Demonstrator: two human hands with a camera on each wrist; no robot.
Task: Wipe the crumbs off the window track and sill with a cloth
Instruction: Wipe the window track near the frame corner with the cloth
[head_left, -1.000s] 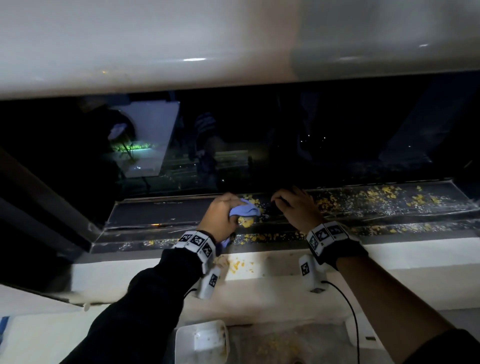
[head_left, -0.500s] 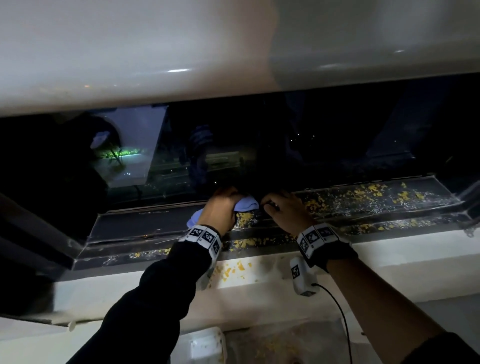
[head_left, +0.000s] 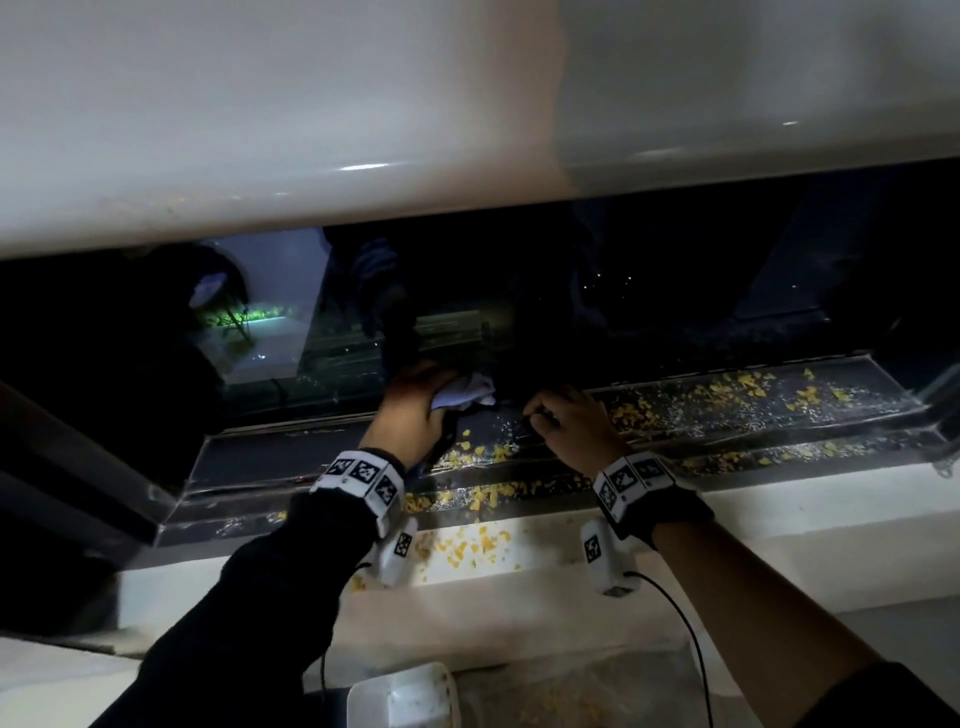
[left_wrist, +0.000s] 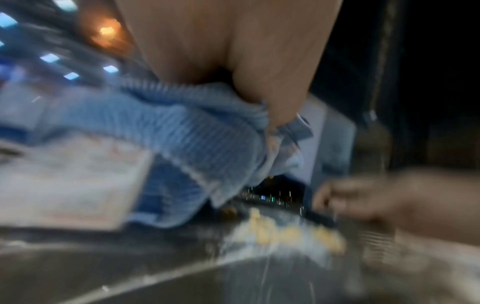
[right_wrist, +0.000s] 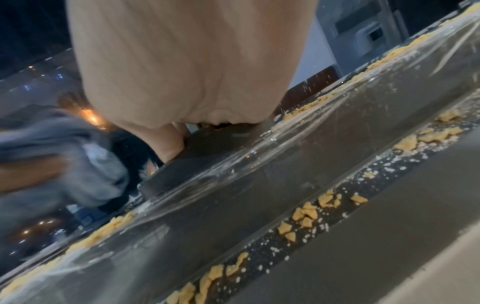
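My left hand (head_left: 413, 415) grips a bunched light-blue cloth (head_left: 465, 392) at the back of the dark window track (head_left: 260, 457), close to the glass. In the blurred left wrist view the cloth (left_wrist: 182, 148) hangs from my fingers just above the track. Yellow crumbs (head_left: 727, 389) cover the track to the right, with more in the front channel (head_left: 483, 493) and on the white sill (head_left: 467, 545). My right hand (head_left: 563, 421) lies on the track right of the cloth. Its fingers curl over a dark bar (right_wrist: 207, 152) and its thumb (right_wrist: 168, 144) presses the bar's side.
The dark window glass (head_left: 623, 312) rises right behind the track, under a white frame (head_left: 363, 130). A white tray (head_left: 405, 696) sits below the sill near the bottom edge. The left part of the track shows few crumbs.
My left hand has carried the cloth back toward the glass, and loose crumbs now lie in front of it. The right hand has stayed almost in place on the dark bar.
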